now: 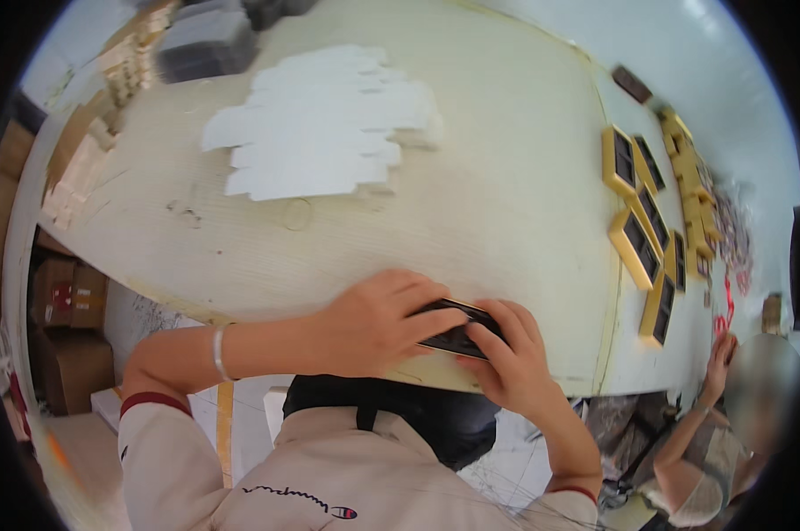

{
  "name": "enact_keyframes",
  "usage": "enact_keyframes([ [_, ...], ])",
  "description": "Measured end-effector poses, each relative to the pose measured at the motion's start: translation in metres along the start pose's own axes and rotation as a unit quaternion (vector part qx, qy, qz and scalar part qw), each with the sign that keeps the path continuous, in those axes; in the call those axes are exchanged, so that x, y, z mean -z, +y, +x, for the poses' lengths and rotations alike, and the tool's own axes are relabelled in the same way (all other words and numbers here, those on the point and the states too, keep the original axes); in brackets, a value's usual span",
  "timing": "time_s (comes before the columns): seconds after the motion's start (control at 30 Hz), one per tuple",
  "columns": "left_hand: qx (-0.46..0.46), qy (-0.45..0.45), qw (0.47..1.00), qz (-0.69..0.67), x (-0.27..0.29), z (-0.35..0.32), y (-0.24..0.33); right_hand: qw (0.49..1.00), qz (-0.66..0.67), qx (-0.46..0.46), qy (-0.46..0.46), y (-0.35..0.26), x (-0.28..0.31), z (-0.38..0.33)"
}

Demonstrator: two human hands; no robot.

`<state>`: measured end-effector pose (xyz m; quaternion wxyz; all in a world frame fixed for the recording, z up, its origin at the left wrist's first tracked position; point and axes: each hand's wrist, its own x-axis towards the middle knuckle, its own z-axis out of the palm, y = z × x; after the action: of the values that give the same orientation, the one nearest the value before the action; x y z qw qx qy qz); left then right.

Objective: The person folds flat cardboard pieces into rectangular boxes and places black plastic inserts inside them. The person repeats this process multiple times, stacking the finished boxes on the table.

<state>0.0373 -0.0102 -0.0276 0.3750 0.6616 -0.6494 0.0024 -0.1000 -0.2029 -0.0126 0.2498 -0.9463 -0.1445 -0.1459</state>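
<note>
Near the table's front edge, both my hands hold a shallow black box with a thin light-coloured edge. My left hand grips its left end, with the fingers reaching across the top. Around the right end curls my right hand, its thumb and fingers pressing on the dark inner face. My fingers cover much of the box, so the details inside it cannot be made out.
Overlapping white card pieces lie beyond my hands, near a thin ring. Several gold boxes with dark insides stand at the right, by a brown block. A grey stack sits far left. A co-worker's hand shows at the right.
</note>
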Motion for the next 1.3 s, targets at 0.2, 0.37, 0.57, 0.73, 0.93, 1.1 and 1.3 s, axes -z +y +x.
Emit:
enact_keyframes([
  [0.2,0.004,0.033,0.999,0.04,0.006,0.037,0.013,0.986,-0.11,-0.122,0.033,0.043,0.05,-0.029],
  [0.37,0.101,0.026,0.979,0.177,0.069,0.018,-0.018,0.927,-0.303,-0.205,0.081,0.09,0.093,-0.06],
  [0.57,0.334,-0.052,0.928,0.157,0.134,-0.011,-0.039,0.979,-0.166,-0.083,0.088,0.05,0.058,-0.005],
  [0.73,0.264,0.04,0.94,0.211,0.143,-0.011,-0.05,0.991,-0.108,0.022,0.081,0.02,0.03,0.047],
  [0.93,-0.076,0.075,0.953,0.283,0.061,-0.006,0.045,0.944,-0.192,0.187,0.194,-0.029,0.021,0.034],
  [1.1,0.007,-0.02,0.999,0.034,0.003,-0.018,0.051,0.994,-0.051,0.067,0.072,-0.027,-0.001,-0.031],
  [1.3,0.053,-0.001,0.986,0.157,-0.02,-0.001,0.044,0.975,-0.163,-0.009,0.151,-0.026,-0.024,-0.041],
])
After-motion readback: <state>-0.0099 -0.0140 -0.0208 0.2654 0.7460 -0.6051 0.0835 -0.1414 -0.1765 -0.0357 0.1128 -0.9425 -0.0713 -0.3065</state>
